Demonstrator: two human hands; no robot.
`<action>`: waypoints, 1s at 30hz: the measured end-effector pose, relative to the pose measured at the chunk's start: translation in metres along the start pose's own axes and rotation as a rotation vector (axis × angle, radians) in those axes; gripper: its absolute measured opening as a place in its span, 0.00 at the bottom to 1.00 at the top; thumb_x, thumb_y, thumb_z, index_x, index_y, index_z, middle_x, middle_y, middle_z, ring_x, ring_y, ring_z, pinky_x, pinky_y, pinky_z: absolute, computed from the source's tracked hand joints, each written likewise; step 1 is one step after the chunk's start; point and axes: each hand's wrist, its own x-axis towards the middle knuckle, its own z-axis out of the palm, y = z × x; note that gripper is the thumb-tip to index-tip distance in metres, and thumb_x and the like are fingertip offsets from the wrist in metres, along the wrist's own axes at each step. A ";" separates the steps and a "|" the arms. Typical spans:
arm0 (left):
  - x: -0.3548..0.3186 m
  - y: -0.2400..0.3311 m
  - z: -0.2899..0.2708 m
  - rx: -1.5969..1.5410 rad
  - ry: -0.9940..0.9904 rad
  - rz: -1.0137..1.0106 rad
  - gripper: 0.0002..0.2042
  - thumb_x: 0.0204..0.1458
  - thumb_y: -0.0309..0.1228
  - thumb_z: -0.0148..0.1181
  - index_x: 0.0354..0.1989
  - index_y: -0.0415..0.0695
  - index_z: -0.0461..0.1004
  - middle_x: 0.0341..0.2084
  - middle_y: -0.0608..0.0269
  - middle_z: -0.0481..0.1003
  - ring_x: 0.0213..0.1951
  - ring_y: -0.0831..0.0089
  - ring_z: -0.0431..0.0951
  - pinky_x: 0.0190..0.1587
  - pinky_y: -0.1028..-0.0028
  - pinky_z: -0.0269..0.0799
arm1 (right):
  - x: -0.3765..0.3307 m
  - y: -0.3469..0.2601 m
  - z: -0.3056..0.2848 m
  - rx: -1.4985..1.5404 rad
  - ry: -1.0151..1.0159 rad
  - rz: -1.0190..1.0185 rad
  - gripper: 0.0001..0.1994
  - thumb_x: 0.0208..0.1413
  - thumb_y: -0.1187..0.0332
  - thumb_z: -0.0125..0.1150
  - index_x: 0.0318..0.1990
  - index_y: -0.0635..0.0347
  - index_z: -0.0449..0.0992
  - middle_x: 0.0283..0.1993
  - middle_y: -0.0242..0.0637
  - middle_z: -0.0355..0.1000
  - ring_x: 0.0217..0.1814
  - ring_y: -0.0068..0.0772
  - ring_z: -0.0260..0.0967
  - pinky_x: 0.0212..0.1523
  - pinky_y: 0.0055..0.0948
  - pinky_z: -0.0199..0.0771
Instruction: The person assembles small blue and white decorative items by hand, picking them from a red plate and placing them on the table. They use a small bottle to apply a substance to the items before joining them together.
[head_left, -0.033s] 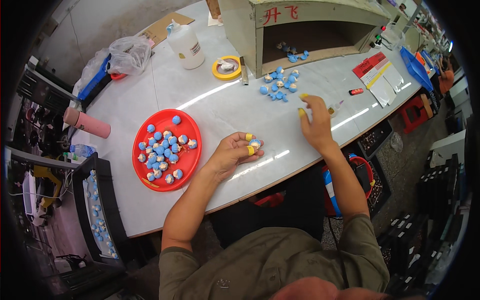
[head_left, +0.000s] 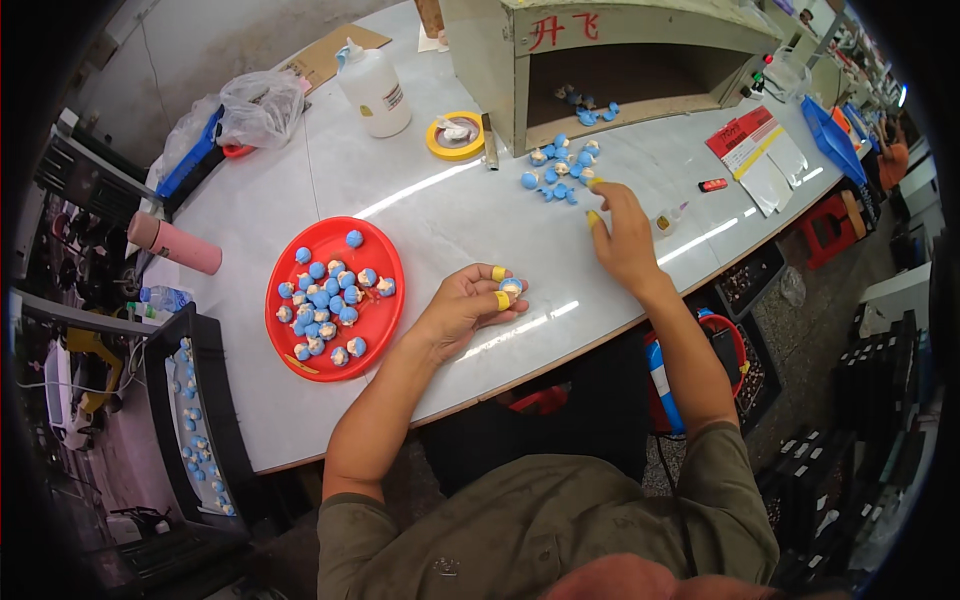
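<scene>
My left hand (head_left: 474, 308) is closed over the table, with a small blue-and-cream round piece (head_left: 511, 286) pinched between thumb and forefinger. Yellow wraps cover those fingertips. To the right, my right hand (head_left: 626, 232) reaches forward, thumb and forefinger apart and also wrapped in yellow; I see nothing between them. Its forefinger tip is at the near right edge of a loose group of blue and cream pieces (head_left: 556, 175). Left of my left hand lies a round red tray (head_left: 385, 262) holding many similar blue-and-cream round pieces (head_left: 330, 288).
A beige open-fronted box (head_left: 487, 50) stands at the back with more blue pieces inside. Nearby are a white bottle (head_left: 378, 95), yellow tape (head_left: 446, 153), a small clear bottle (head_left: 664, 222) and a red-and-white paper (head_left: 755, 150). A pink flask (head_left: 180, 245) stands at the left edge.
My right hand has moved slightly left and away from me, closer to the loose blue pieces. My left hand keeps its pinch on the round piece.
</scene>
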 end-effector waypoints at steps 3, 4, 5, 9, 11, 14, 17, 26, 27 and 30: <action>0.001 -0.002 -0.003 0.004 -0.018 0.012 0.16 0.56 0.21 0.64 0.53 0.40 0.70 0.51 0.50 0.78 0.49 0.63 0.83 0.50 0.73 0.82 | 0.027 0.010 0.028 -0.028 -0.138 -0.027 0.20 0.49 0.84 0.57 0.52 0.65 0.72 0.44 0.47 0.75 0.48 0.51 0.71 0.48 0.42 0.74; 0.001 -0.002 -0.003 -0.002 -0.019 0.014 0.16 0.56 0.21 0.64 0.52 0.40 0.70 0.51 0.50 0.78 0.49 0.63 0.83 0.50 0.73 0.82 | 0.029 0.014 0.031 -0.046 -0.170 -0.015 0.21 0.49 0.84 0.56 0.53 0.65 0.71 0.45 0.48 0.75 0.49 0.52 0.71 0.49 0.44 0.74; 0.001 -0.001 -0.002 -0.007 -0.021 0.016 0.16 0.56 0.21 0.64 0.52 0.40 0.70 0.50 0.50 0.78 0.49 0.63 0.83 0.50 0.73 0.82 | 0.030 0.017 0.032 -0.062 -0.201 0.005 0.21 0.49 0.84 0.56 0.54 0.65 0.71 0.46 0.48 0.75 0.49 0.53 0.71 0.49 0.44 0.74; 0.002 -0.004 -0.002 -0.050 0.039 0.021 0.17 0.56 0.22 0.65 0.52 0.39 0.70 0.49 0.51 0.79 0.50 0.62 0.82 0.51 0.73 0.81 | 0.026 0.019 0.029 -0.111 -0.273 0.095 0.21 0.50 0.83 0.59 0.54 0.66 0.72 0.47 0.46 0.76 0.46 0.45 0.73 0.48 0.39 0.74; 0.003 -0.007 -0.002 -0.084 0.067 0.046 0.17 0.57 0.22 0.65 0.53 0.39 0.69 0.50 0.51 0.78 0.50 0.62 0.82 0.52 0.73 0.81 | 0.018 0.008 0.028 0.030 -0.256 0.189 0.20 0.52 0.82 0.61 0.54 0.66 0.73 0.47 0.43 0.77 0.45 0.36 0.72 0.45 0.33 0.73; 0.005 -0.009 0.003 -0.137 0.077 0.096 0.17 0.57 0.23 0.65 0.54 0.39 0.69 0.49 0.52 0.78 0.50 0.63 0.82 0.53 0.72 0.80 | -0.005 -0.017 0.032 0.602 -0.182 0.340 0.17 0.56 0.78 0.66 0.53 0.67 0.74 0.48 0.36 0.76 0.44 0.17 0.66 0.43 0.19 0.68; 0.007 -0.014 -0.001 -0.169 0.072 0.160 0.18 0.58 0.23 0.64 0.55 0.38 0.68 0.50 0.53 0.78 0.51 0.63 0.81 0.54 0.72 0.80 | -0.029 -0.065 0.051 0.874 -0.199 0.379 0.15 0.58 0.79 0.64 0.53 0.67 0.74 0.49 0.37 0.75 0.46 0.21 0.68 0.45 0.22 0.70; 0.011 -0.017 -0.003 -0.244 0.017 0.148 0.15 0.65 0.23 0.53 0.59 0.36 0.67 0.53 0.52 0.74 0.54 0.65 0.79 0.55 0.72 0.80 | -0.046 -0.073 0.066 0.910 -0.219 0.470 0.12 0.63 0.79 0.59 0.53 0.69 0.73 0.51 0.37 0.74 0.49 0.25 0.70 0.50 0.25 0.73; 0.010 -0.015 -0.003 -0.240 0.009 0.145 0.15 0.65 0.23 0.52 0.59 0.35 0.66 0.54 0.52 0.74 0.55 0.65 0.79 0.56 0.72 0.80 | -0.044 -0.075 0.063 0.935 -0.231 0.486 0.12 0.63 0.79 0.59 0.53 0.69 0.73 0.51 0.37 0.73 0.49 0.25 0.70 0.50 0.25 0.73; 0.008 -0.014 0.001 -0.254 0.033 0.128 0.16 0.65 0.22 0.52 0.60 0.36 0.66 0.53 0.52 0.74 0.55 0.65 0.79 0.56 0.74 0.80 | -0.042 -0.076 0.058 0.988 -0.252 0.514 0.12 0.63 0.78 0.59 0.53 0.69 0.72 0.51 0.38 0.73 0.49 0.25 0.70 0.50 0.25 0.73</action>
